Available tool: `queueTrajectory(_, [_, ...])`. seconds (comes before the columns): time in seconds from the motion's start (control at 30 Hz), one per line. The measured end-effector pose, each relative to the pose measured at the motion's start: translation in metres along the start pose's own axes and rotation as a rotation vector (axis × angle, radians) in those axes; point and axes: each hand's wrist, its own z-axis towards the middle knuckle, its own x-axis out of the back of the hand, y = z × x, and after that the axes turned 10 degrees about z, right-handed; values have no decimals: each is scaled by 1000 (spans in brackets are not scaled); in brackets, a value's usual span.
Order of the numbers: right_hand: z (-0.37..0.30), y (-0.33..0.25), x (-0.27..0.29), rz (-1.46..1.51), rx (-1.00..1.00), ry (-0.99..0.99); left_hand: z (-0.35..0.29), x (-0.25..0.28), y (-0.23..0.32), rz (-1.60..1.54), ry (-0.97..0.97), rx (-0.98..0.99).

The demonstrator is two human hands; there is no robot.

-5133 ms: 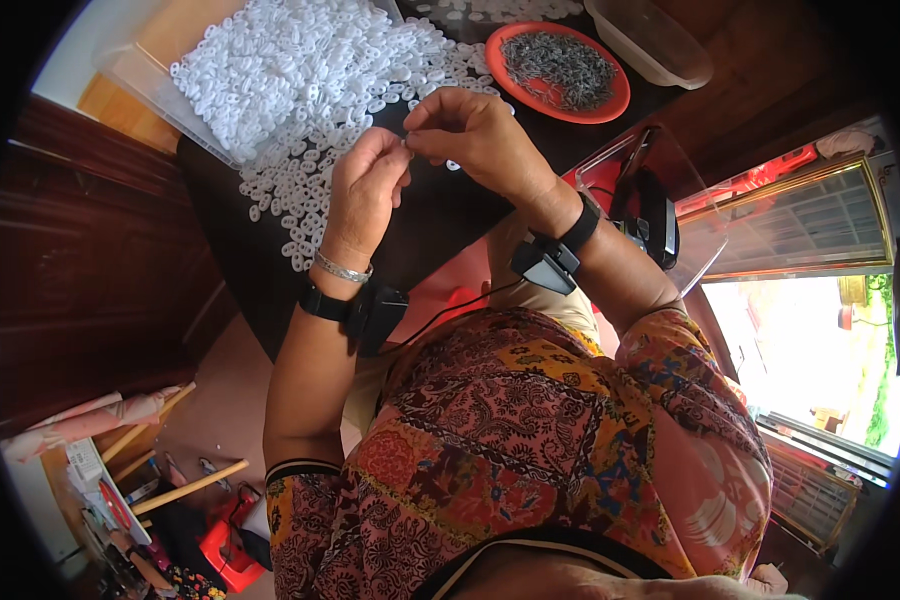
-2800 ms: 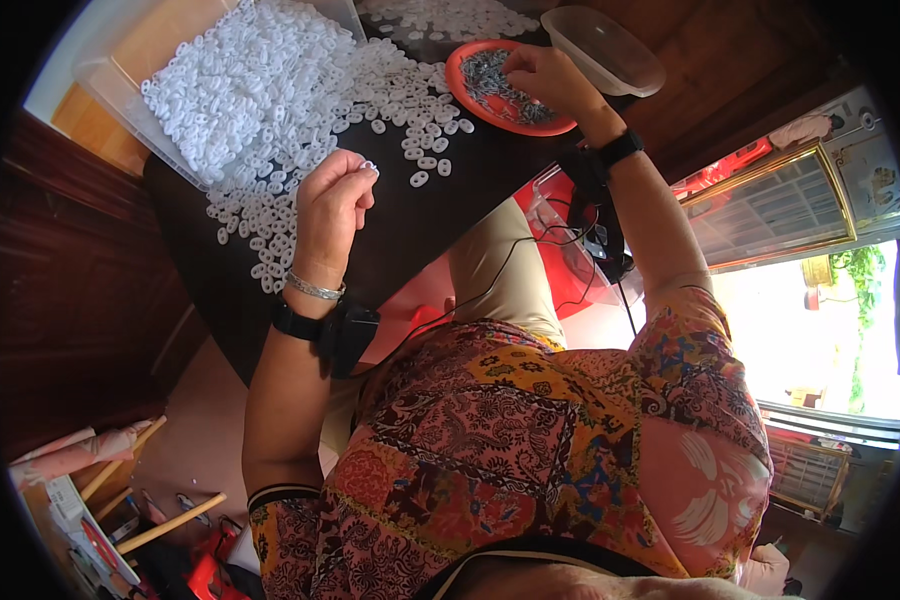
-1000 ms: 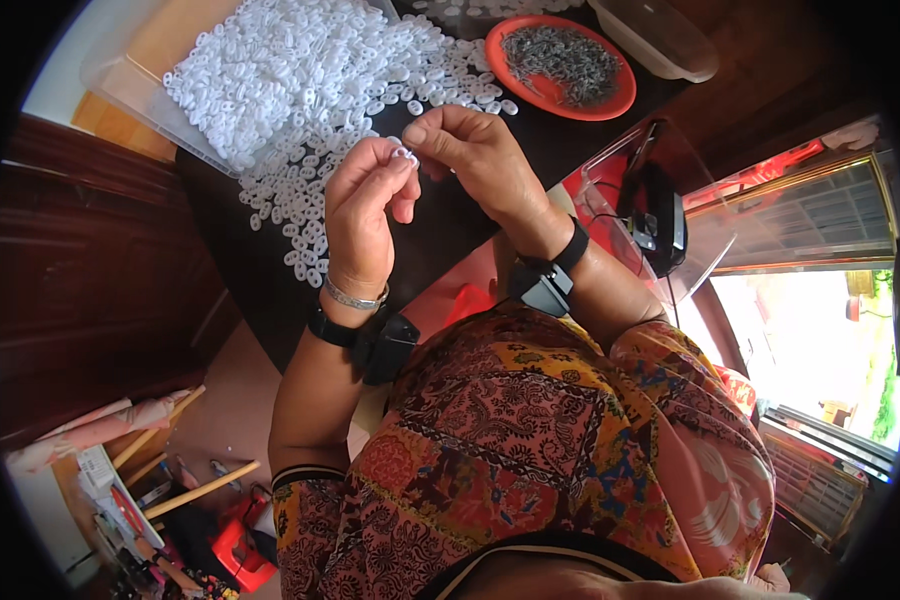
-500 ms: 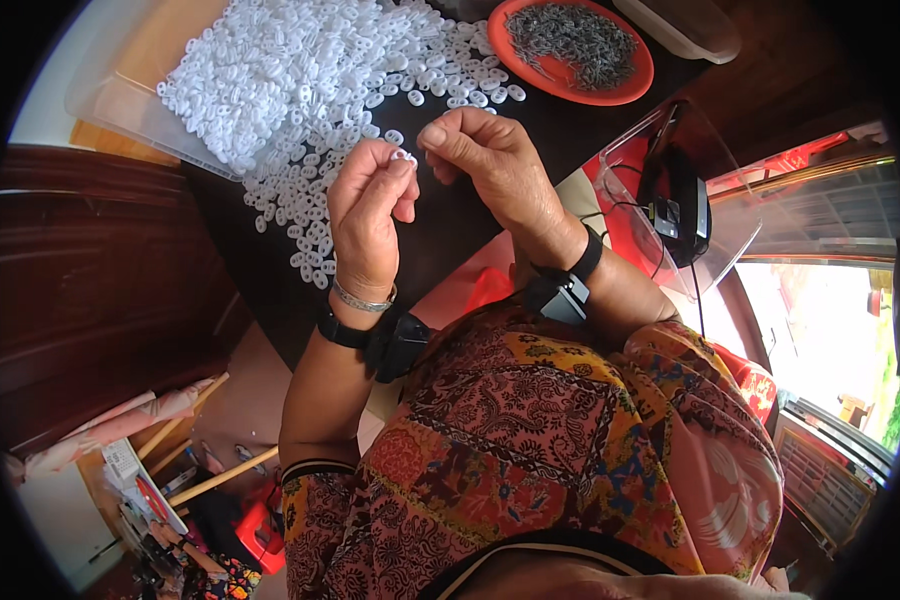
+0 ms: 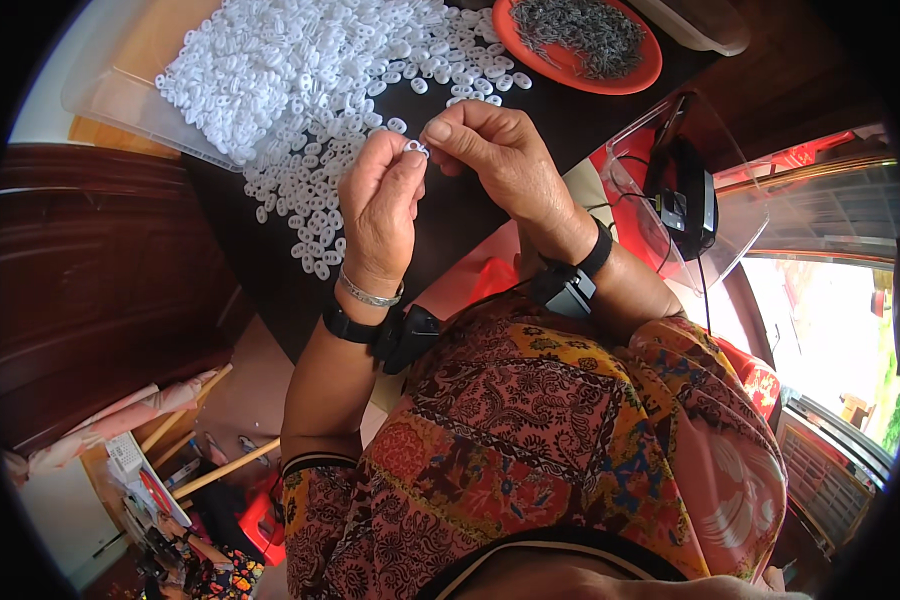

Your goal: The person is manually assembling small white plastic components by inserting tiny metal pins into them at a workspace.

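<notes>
Between the thumb and fingers of my left hand (image 5: 380, 215) is a small white oval plastic piece with two holes (image 5: 415, 147). My right hand (image 5: 505, 165) is closed in a pinch just to the right of that piece, its fingertips close to it. Whatever the right fingers pinch is too small or hidden to make out. Beyond both hands, a big heap of the same white pieces (image 5: 290, 70) spreads over the dark table (image 5: 450, 225). At the far right of the table, an orange-red plate (image 5: 610, 86) carries many thin grey metal bits (image 5: 585, 38).
A translucent plastic bin (image 5: 120, 125) lies at the far left, white pieces spilling from it. On the right, a clear box (image 5: 740, 225) holds a black device (image 5: 705, 215) with cables. Another pale container (image 5: 695, 25) is at the far right. Dark wooden panelling (image 5: 90, 260) borders the left.
Both hands have shifted slightly to the right within the picture. The right fingertips are a little nearer to the white piece, which shows more fully now.
</notes>
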Motion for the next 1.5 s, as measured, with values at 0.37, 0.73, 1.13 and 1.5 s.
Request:
queueTrajectory(0.37, [-2,1,3,-197,52,-3,1,2,-3,69,2,-41])
queueTrajectory(0.73, [-7,-9,-1,-575,235,7,-3,-6,0,28,-1,18])
queueTrajectory(1.13, [-6,-20,7,-740,319,-116,-1,-5,-4,43,-71,-15])
queueTrajectory(1.5, [62,-52,14,-1157,340,-155,35,53,-23,-443,424,71])
